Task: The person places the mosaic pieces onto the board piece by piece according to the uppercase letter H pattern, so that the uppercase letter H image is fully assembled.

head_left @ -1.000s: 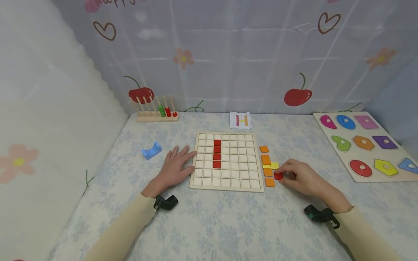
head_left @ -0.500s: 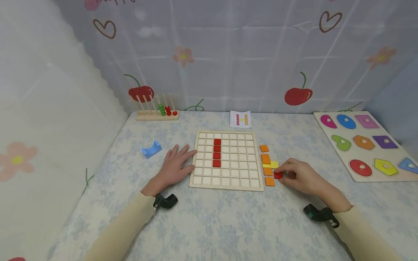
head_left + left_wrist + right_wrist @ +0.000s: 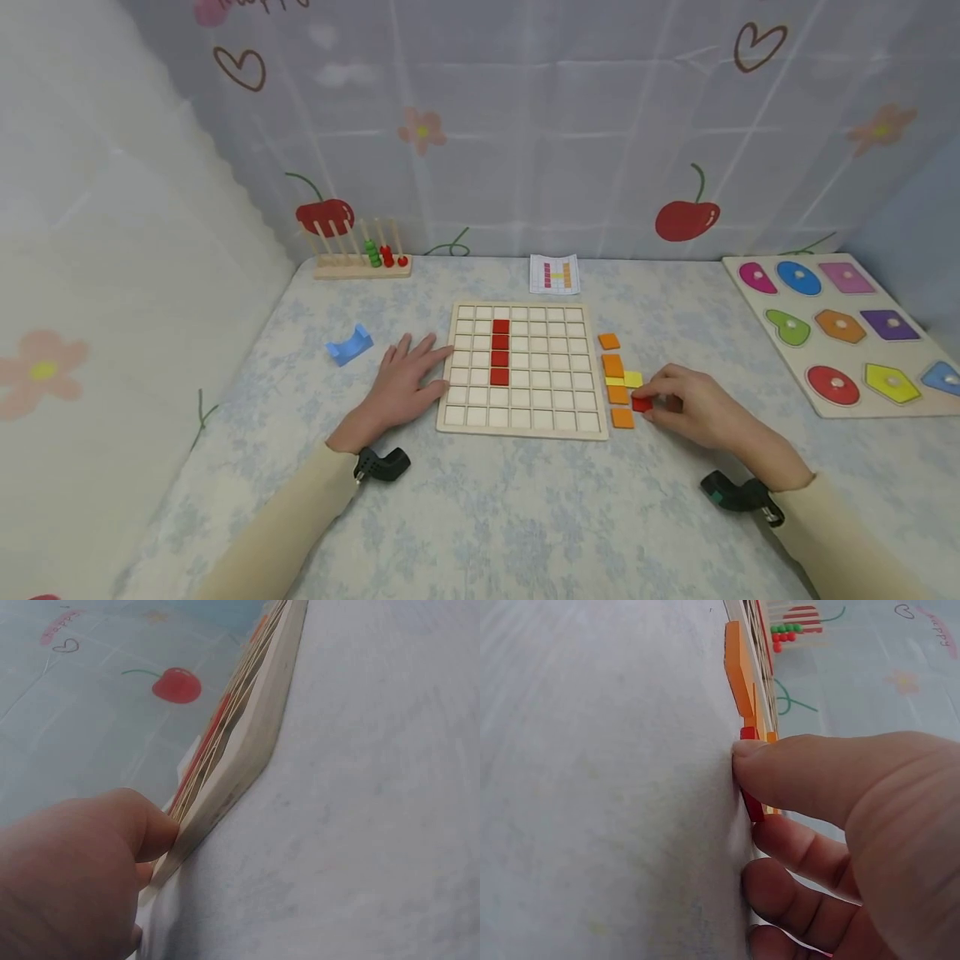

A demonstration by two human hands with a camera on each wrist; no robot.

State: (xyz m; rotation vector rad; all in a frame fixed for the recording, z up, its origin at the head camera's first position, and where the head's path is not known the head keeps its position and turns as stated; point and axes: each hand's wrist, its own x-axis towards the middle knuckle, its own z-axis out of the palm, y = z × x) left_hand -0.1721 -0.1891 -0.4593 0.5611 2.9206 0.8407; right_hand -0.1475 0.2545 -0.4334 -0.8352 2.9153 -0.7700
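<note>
A wooden grid board [image 3: 551, 379] lies on the table with a column of several red tiles [image 3: 500, 342] in its cells. My left hand [image 3: 405, 383] rests flat at the board's left side, fingers spread, with the thumb touching the edge in the left wrist view. To the right of the board, my right hand [image 3: 693, 406] pinches a loose red tile [image 3: 753, 802] between thumb and finger, low at the tabletop. Several orange tiles [image 3: 622, 418] lie beside the board's right edge. Yellow tiles [image 3: 633, 380] lie among them, partly covered by orange ones.
A small pattern card [image 3: 554, 275] lies behind the board. A bead-peg stand [image 3: 362, 268] is at the back left, and a blue curved block [image 3: 349, 345] lies near the left hand. A shape puzzle board [image 3: 802, 354] covers the right side.
The right hand stays at the same red tile and the left hand stays by the board. The head view has shifted very slightly.
</note>
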